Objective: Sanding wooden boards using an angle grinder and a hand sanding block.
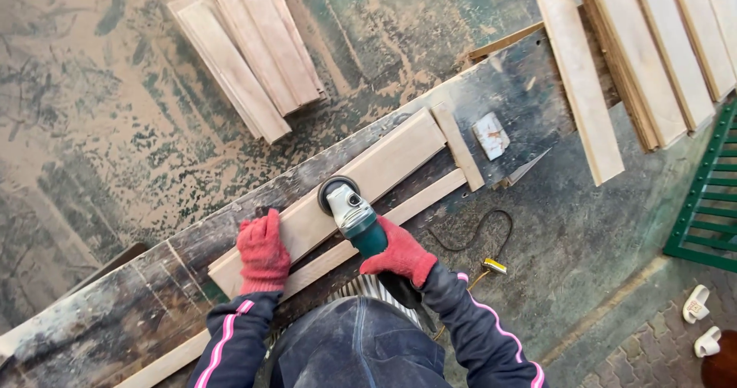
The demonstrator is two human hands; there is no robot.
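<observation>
The sanding of the pale wooden board is under way. The right hand, in a red glove, is closed around the green angle grinder, whose disc sits on the board just ahead of it. The left hand lies flat, pressing the board's near end onto the dark workbench. The next pass likely calls for steady downward pressure. A small whitish square sheet lies well beyond the right hand; no labels are legible.

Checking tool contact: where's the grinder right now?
Head view, centre: the angle grinder sits on the pale board on the workbench, gripped by the right hand; left hand presses the board.
</observation>
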